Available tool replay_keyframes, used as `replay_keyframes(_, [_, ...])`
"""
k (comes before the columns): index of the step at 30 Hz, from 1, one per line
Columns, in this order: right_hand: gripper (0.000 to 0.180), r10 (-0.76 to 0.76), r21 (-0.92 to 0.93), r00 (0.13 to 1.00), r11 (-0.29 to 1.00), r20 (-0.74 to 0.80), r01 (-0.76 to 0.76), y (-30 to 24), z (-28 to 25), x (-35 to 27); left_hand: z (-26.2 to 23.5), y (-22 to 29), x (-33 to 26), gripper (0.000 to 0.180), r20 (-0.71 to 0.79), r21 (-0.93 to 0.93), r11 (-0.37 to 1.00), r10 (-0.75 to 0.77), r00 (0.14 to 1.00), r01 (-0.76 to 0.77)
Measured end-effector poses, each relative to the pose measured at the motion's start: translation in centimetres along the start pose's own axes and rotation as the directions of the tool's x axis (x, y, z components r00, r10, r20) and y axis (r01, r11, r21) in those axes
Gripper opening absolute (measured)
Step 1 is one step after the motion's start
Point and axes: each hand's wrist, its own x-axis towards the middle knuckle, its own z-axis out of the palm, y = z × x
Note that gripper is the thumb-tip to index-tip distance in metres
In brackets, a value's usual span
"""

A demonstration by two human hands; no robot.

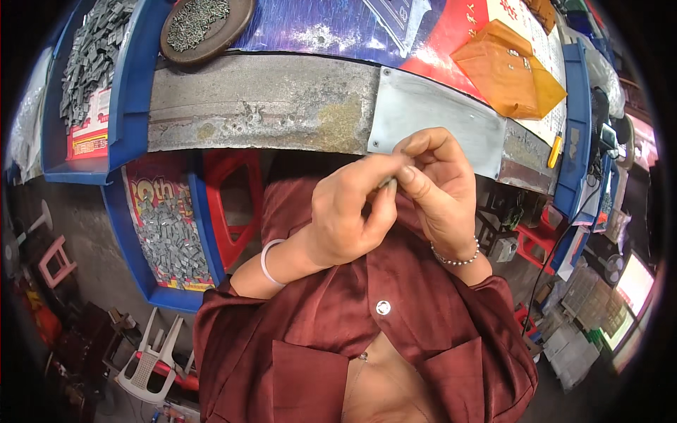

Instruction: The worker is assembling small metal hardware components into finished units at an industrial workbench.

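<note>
Closest to my camera is the maroon shirt (317, 303), its white snap button (383, 307) facing up at me. Above it I have both hands meeting just short of the counter (261, 99). My left grip, the left hand (345, 211) with the pale bangle (266, 262), is closed to a pinch on a small grey-green piece (388, 182), of which only a sliver shows between the fingers. The right hand (448, 187), wearing a bead bracelet (458, 259), brings its bent forefinger and thumb in against the left fingertips; I cannot tell whether that grip is closed on the piece too (the fingers cover the spot).

Beyond the hands, a pale metal plate (437, 113) lies on the counter's near edge. Further back sit a brown dish (185, 58) of small screws (197, 22) and a folded orange pouch (504, 77). On the left I see two blue bins, the upper bin (132, 77) and the lower bin (127, 236), both holding heaps of grey parts (173, 240). A red stool (215, 183) stands just beside the lower one.
</note>
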Motion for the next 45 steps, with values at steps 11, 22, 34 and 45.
replay_keyframes(11, [0.018, 0.108, 0.051, 0.994, 0.993, -0.012, -0.108, -0.5, 0.0, -0.2, -0.9, 0.5, 0.0, 0.039, 0.159, -0.318, 0.816, -0.456, 0.875, 0.483])
replay_keyframes(22, [0.02, 0.043, -0.066, 0.999, 0.997, -0.025, -0.045, 0.5, 0.1, -0.2, -1.5, 0.8, 0.1, 0.038, 0.216, -0.089, 0.895, -0.412, 0.885, 0.438])
replay_keyframes(34, [0.027, 0.02, -0.394, 0.996, 0.919, 0.092, 0.018, -1.1, -1.7, -0.6, -1.8, 1.2, 1.4, 0.043, 0.32, -0.336, 0.624, -0.629, 0.708, 0.706])
replay_keyframes(45, [0.022, -0.073, -0.701, 0.943, 0.651, 0.326, 0.293, -2.8, -2.6, 0.5, -2.3, 1.4, 2.2, 0.048, 0.474, -0.214, 0.635, -0.597, 0.647, 0.742])
